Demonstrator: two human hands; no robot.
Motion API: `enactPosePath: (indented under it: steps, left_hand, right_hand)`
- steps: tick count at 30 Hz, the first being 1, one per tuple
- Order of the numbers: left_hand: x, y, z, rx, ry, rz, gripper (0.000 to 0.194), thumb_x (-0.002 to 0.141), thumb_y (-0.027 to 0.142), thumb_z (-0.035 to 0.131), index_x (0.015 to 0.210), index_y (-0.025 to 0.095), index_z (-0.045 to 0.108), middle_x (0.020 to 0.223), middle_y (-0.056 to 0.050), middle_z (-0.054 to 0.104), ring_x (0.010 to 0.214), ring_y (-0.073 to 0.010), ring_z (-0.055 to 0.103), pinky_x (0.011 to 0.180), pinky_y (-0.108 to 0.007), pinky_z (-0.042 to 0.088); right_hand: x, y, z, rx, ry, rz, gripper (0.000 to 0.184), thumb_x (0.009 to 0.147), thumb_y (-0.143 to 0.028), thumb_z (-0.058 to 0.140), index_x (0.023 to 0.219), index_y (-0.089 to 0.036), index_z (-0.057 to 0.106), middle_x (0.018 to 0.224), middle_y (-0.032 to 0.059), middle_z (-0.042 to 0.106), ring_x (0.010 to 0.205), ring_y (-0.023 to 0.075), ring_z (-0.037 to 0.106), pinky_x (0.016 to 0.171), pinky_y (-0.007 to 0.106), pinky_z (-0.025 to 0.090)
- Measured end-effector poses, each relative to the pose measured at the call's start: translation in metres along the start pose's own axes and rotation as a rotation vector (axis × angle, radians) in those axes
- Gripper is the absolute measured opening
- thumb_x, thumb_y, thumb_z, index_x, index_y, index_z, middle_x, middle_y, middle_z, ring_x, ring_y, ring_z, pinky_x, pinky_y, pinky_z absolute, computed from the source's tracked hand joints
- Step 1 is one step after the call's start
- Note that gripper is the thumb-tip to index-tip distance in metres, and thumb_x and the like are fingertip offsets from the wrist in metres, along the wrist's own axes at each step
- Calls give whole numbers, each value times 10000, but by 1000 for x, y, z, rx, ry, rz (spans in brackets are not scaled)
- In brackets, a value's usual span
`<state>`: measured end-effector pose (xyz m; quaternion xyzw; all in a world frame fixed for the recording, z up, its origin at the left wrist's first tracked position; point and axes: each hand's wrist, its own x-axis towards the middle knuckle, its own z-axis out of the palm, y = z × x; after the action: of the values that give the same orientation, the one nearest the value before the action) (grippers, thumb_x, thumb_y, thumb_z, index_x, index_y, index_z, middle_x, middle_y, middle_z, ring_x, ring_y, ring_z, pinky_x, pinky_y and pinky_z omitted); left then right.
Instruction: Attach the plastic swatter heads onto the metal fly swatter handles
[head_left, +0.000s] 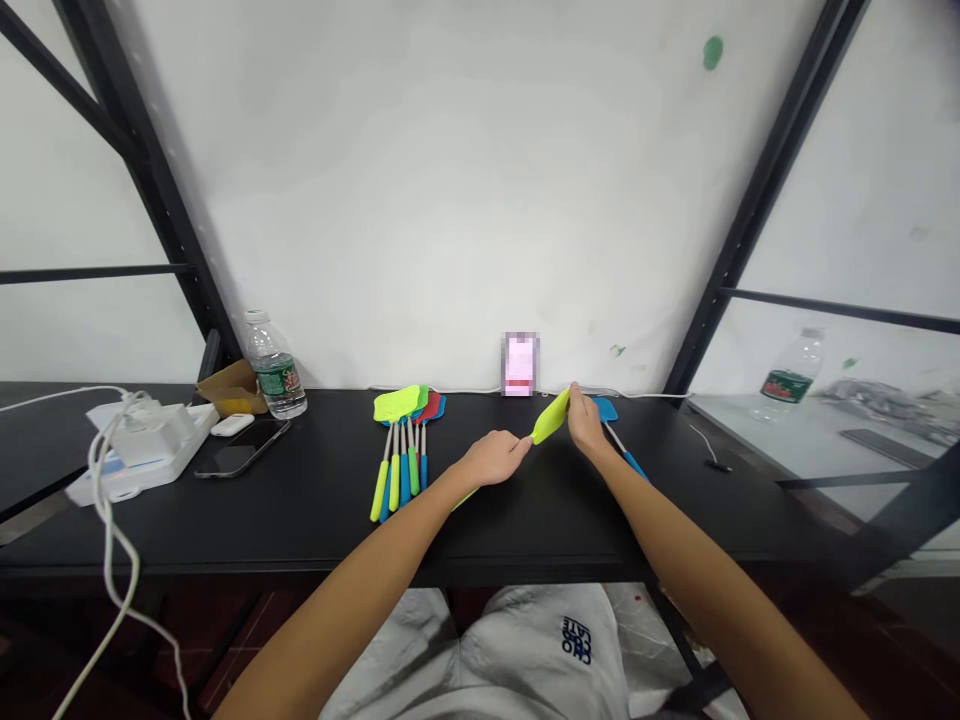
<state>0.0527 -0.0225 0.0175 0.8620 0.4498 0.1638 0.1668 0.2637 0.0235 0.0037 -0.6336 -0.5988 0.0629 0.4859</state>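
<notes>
A yellow-green fly swatter [551, 417] is held between both hands above the black table [300, 500]. My left hand [495, 458] is closed around the swatter near the base of its head, with the handle running back under my wrist. My right hand [585, 425] pinches the far tip of the swatter head. Just right of that hand a blue fly swatter [609, 412] lies flat on the table. To the left lies a fanned pile of several fly swatters [405, 440] with yellow, green, blue and red heads.
A water bottle [274, 366], a cardboard box [234, 388], a phone [241, 451], a small white case [232, 425] and a white power strip with cables [142, 445] sit at the left. A pink object [520, 364] stands against the wall. Black shelf posts flank the table; another bottle [791, 375] stands right.
</notes>
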Motion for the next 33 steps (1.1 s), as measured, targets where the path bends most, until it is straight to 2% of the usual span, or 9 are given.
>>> enactPosePath:
  steps: [3,6,14,20,22,25,29,33]
  left_hand:
    - [0,0,-1,-37,-15,13,628,952,585,274,577,164,552,618,-41,577,604,-150,541,553,-260,299]
    - [-1,1,-1,-55,-32,50,599,940,580,317,561,164,521,570,-19,524,560,-130,482,530,-264,267]
    - [0,4,-1,-32,-37,37,582,944,564,325,572,165,528,587,-20,530,589,-136,492,547,-265,284]
    - [-1,0,-3,-28,-41,33,577,947,556,305,578,172,530,610,-29,559,597,-146,503,554,-268,293]
    - [-2,-2,-4,-6,-34,30,562,948,538,305,592,175,546,630,-36,582,606,-151,515,562,-267,297]
    - [-2,-4,-5,30,-27,13,521,941,508,332,624,176,577,668,-51,614,623,-157,544,561,-263,297]
    - [0,-5,-3,73,-12,-4,460,918,490,380,669,177,608,717,-68,646,647,-170,578,546,-261,290]
    - [1,-8,-1,102,6,-4,416,902,477,421,692,183,627,742,-72,667,677,-186,605,557,-260,316]
  right_hand:
    - [-1,1,2,22,39,28,653,958,-622,105,637,-223,510,770,134,661,791,280,604,745,368,447]
    - [-1,3,3,-28,27,-9,638,962,-611,121,605,-229,487,721,129,652,766,281,608,726,359,436]
    - [7,13,3,-163,41,6,712,949,-651,134,586,-202,550,693,149,663,709,288,615,682,349,417]
    - [17,21,-9,-277,66,127,741,982,-569,124,751,-137,681,903,221,697,918,325,639,813,347,425]
    - [20,27,-17,-326,59,185,699,997,-509,150,818,-122,703,968,226,694,957,319,637,832,342,425]
    - [23,35,-21,-393,-22,197,598,999,-448,227,835,-137,711,964,192,699,943,298,644,808,329,430]
    - [20,40,-12,-461,-117,136,511,982,-428,296,758,-166,674,872,143,698,872,273,644,752,314,422]
    - [15,34,-6,-463,-110,133,360,932,-373,384,753,-175,626,820,114,684,829,250,626,701,297,396]
